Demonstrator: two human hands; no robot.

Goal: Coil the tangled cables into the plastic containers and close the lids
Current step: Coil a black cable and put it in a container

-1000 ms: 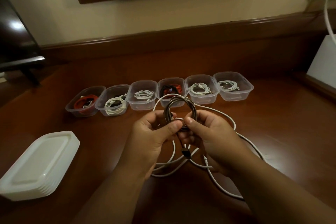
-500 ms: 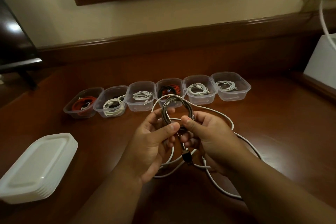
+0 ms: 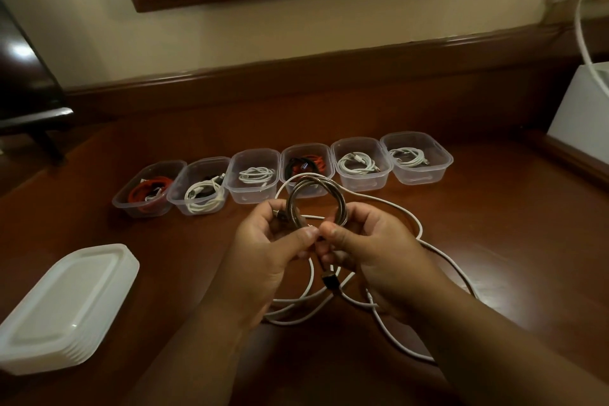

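Observation:
A braided metallic cable (image 3: 314,188) is wound into a small ring above the table. My left hand (image 3: 273,247) pinches the ring's left side and my right hand (image 3: 369,241) pinches its right side, thumbs almost touching below it. The cable's dark plug (image 3: 329,282) dangles under my hands. A long white cable (image 3: 438,250) lies loose and tangled on the wooden table beneath. Behind stands a row of several clear plastic containers (image 3: 417,158) without lids, each holding a coiled cable, white or red.
A stack of white lids (image 3: 62,303) lies at the near left. A white box (image 3: 580,119) with a white cord stands at the right edge. A dark chair (image 3: 23,102) is at the far left. A raised wooden ledge runs along the wall.
The dangling plug end has shortened as more cable went onto the ring. My thumbs have come closer together under the coil. The view shifted slightly.

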